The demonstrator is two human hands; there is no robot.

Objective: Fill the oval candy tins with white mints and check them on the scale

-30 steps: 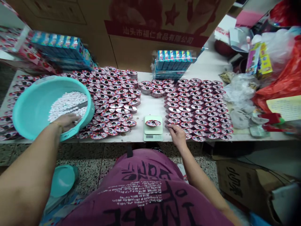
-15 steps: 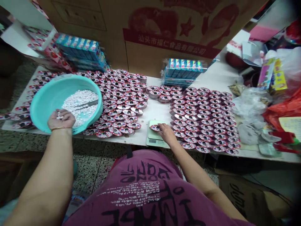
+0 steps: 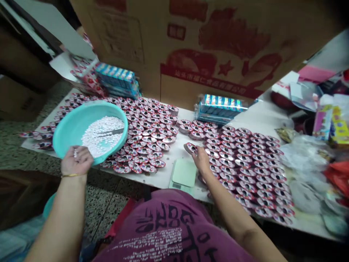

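My left hand point(image 3: 77, 160), its fingers curled, holds a few small white candies point(image 3: 75, 154) at the near rim of a turquoise basin point(image 3: 65, 125). Inside the basin lie a heap of the same white candies point(image 3: 102, 136) and a dark flat tool point(image 3: 111, 132). Between thumb and fingers of my right hand point(image 3: 201, 158) is a small oval box point(image 3: 191, 148) with a printed top and a dark hole, lifted above the table. Just below it sits a pale green scale point(image 3: 184, 174) with nothing on its plate.
Rows of similar oval boxes point(image 3: 245, 171) fill the right side; more oval boxes point(image 3: 147, 127) crowd around the basin. A large carton point(image 3: 174, 87) stands behind, with blue wrapped packs point(image 3: 219, 107) before it. Plastic bags point(image 3: 302, 156) lie at the right.
My right hand has lifted the oval box off the scale and moved it up and away. My left hand still holds candies at the basin rim. The camera view has shifted.
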